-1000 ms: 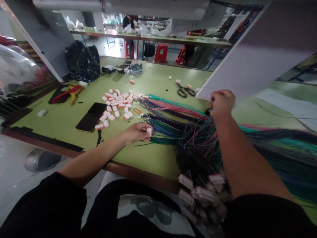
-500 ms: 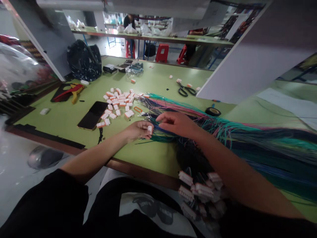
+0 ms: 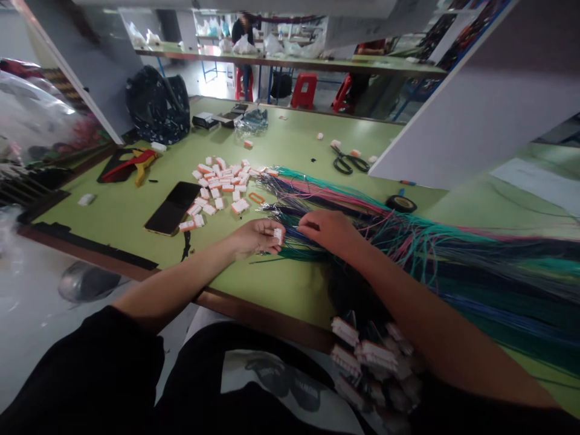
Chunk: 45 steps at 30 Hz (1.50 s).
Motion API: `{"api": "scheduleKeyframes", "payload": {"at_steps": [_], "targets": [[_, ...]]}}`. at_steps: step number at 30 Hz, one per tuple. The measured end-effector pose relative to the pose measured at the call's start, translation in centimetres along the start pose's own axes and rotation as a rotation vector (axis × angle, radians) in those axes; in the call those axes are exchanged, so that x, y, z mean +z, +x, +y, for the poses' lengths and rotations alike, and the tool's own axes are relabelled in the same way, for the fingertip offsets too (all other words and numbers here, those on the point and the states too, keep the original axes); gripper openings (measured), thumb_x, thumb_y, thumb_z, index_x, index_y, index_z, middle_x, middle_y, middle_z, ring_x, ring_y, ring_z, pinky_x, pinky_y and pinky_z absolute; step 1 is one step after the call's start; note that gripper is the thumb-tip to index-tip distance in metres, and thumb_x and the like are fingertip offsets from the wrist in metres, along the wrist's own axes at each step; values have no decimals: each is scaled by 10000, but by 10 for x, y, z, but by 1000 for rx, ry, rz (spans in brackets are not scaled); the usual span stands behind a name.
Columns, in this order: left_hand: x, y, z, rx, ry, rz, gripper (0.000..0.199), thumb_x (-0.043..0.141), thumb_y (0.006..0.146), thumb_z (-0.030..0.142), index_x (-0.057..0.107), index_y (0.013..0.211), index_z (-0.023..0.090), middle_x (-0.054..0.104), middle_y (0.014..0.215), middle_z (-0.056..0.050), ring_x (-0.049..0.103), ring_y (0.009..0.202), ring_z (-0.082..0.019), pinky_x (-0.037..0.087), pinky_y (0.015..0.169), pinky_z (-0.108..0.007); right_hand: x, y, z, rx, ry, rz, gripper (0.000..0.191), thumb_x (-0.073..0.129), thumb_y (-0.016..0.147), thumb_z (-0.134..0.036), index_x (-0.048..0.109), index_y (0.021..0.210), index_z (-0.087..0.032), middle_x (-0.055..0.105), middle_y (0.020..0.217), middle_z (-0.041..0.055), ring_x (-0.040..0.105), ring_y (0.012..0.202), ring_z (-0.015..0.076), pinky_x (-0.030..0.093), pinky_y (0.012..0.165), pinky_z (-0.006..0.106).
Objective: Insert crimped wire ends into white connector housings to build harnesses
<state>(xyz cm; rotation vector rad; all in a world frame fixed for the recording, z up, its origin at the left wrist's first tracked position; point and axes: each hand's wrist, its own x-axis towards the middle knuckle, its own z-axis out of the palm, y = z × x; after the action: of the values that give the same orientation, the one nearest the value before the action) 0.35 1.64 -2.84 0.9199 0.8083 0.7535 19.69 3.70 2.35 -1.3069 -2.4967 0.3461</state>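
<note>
My left hand (image 3: 258,237) is closed on a small white connector housing (image 3: 278,234), held just above the green table. Close to its right, my right hand (image 3: 327,229) pinches a thin wire (image 3: 295,227) whose pale tip points at the connector; the two stand a short gap apart. Beneath and beyond both hands lies a thick bundle of wires (image 3: 335,196) in green, pink, blue and dark colours, their stripped or crimped ends toward the left. Many loose white and orange connector housings (image 3: 222,181) lie piled left of the wire ends. An orange ring-shaped piece (image 3: 256,197) sits beside them.
A phone (image 3: 172,208) lies left of the pile, with red-yellow pliers (image 3: 136,166) behind it. Black scissors (image 3: 347,162) and a tape roll (image 3: 401,203) lie farther right. Wired connectors (image 3: 371,356) hang at the table's front edge. A person (image 3: 242,36) stands in the background.
My right hand has closed its fingers into a pinch on a wire and turned slightly downward. My left hand keeps hold of the connector. The whole view has shifted slightly.
</note>
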Motion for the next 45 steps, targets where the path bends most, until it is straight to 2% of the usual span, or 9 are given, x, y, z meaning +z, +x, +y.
{"api": "scheduleKeyframes", "payload": {"at_steps": [2,5,11,23,30,37,45], "targets": [[0,0,0,-3,-4,5,298,788,582,98,573,789,106,606,612,13,599,550,-82,495,572,-202,0,-1,-4,-12,-9,7,148,551,749,-238,640,656,-165,619,639,19,494,590,118,323,581,236],[-1,0,-1,0,-5,8,304,783,589,100,575,810,107,607,624,10,603,556,-87,500,574,-210,1,-3,-8,-48,24,-3,120,537,724,-176,656,710,-167,611,637,4,477,566,107,322,571,224],[-4,2,-4,15,21,-3,286,763,621,113,578,838,109,608,656,7,607,586,-85,507,613,-221,8,-4,-10,-65,2,-8,138,507,709,-137,623,638,-158,581,621,12,457,568,106,313,575,223],[0,3,-5,4,-2,31,295,763,605,95,602,851,117,622,635,13,599,552,-79,506,563,-209,12,-6,-16,-37,-101,0,157,466,694,-156,555,567,-177,541,584,28,399,560,121,267,545,247],[5,2,-7,22,42,104,321,771,579,90,643,873,106,639,640,4,589,535,-78,498,566,-214,17,-4,-18,15,21,-31,155,472,715,-182,570,595,-174,565,587,18,455,558,110,303,558,230],[10,-1,-2,-1,-3,166,268,720,615,24,631,856,101,633,618,8,584,501,-73,486,519,-195,18,-1,-8,85,251,-11,100,515,682,-208,584,615,-181,562,547,-21,455,511,94,325,538,220],[10,1,-5,0,-1,189,261,733,605,35,641,843,93,634,605,8,584,490,-71,497,528,-197,23,-2,-12,80,241,31,118,500,669,-181,573,576,-182,550,525,-21,445,500,94,326,534,221]]}}
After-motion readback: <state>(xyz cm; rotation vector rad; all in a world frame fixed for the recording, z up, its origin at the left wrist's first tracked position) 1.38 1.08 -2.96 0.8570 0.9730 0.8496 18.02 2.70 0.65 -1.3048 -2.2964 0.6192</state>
